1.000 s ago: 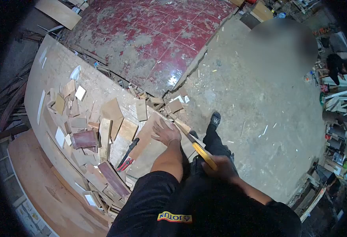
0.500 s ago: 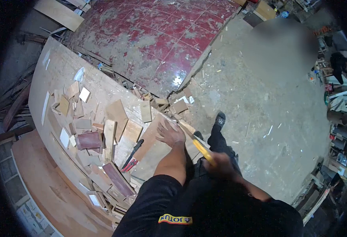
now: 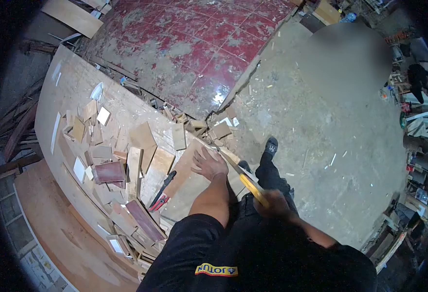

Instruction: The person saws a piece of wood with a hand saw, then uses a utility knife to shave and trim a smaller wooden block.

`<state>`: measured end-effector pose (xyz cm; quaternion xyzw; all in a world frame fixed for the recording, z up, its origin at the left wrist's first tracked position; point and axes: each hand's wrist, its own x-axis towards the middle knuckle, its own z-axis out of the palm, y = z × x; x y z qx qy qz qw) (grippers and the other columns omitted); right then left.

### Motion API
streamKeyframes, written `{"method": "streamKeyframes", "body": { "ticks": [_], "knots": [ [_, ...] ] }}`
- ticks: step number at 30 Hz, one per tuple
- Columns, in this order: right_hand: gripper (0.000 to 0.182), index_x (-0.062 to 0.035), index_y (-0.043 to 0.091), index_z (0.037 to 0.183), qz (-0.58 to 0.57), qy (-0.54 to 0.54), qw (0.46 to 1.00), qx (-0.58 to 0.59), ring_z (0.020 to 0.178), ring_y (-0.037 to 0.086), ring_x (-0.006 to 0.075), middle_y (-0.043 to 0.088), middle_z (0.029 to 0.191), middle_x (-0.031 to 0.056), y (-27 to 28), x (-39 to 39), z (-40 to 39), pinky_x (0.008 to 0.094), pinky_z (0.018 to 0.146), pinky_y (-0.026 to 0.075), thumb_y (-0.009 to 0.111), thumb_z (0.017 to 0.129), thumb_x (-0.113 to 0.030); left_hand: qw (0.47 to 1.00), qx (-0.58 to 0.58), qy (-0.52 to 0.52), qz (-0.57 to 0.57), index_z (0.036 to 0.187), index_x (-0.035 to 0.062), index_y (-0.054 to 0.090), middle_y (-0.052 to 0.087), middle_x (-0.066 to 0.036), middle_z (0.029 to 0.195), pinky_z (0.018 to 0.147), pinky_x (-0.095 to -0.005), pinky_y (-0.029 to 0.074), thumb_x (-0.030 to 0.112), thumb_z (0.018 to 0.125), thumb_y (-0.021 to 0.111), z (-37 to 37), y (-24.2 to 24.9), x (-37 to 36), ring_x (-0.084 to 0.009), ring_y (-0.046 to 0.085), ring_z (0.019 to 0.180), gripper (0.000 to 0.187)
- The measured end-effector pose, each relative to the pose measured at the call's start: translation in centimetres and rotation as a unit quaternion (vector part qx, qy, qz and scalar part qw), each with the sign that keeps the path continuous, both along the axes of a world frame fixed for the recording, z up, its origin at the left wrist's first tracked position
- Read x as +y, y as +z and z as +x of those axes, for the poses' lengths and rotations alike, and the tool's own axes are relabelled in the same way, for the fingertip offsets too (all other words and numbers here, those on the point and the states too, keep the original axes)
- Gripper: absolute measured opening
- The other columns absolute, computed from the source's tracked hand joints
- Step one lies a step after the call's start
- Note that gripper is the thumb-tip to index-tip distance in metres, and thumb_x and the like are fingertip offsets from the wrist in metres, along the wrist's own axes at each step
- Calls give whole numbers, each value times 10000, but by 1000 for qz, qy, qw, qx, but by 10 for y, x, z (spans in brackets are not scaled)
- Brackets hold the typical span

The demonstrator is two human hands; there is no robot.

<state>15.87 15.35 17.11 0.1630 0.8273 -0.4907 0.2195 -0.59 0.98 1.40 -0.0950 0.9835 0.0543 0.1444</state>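
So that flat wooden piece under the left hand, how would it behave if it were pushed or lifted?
The wooden piece looks like thin, flat board, so probably stiff and fairly light. It lies flat on the big sheet, so a push would likely slide it rather than tip it. The left hand pressing it flat while the right hand grips the yellow-handled saw suggests it shifts easily.

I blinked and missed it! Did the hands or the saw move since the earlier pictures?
Barely. The right hand keeps its grip on the yellow-handled saw, which slid only slightly along the board's edge. The left hand stays flat on the board. The scraps and pliers lie as before.
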Motion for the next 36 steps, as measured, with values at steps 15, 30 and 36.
{"method": "streamKeyframes", "body": {
  "ticks": [15,30,36],
  "knots": [
    [271,-16,641,937,9,-53,998,17,760,649,435,650,782,238,-37,-24,-48,471,669,520,644,795,-248,999,-35,5,2,1525,199,302,208,-153,1583,1147,-639,30,456,920,480,3,3,1,-348,163,1469,681],
    [252,-41,621,837,20,-14,994,104,752,679,371,653,792,202,-41,-22,-39,460,664,530,647,828,-291,1000,-17,-3,-3,1485,151,354,268,-168,1548,1136,-647,65,441,949,440,-3,-3,-1,-359,202,1445,616],
    [174,-56,599,837,60,-5,998,-25,699,649,377,645,779,188,30,-9,8,452,601,499,670,825,-214,1000,-4,1,-15,1503,186,347,225,-134,1583,1151,-632,41,470,923,472,2,-5,-3,-336,176,1463,658]
  ]
}}
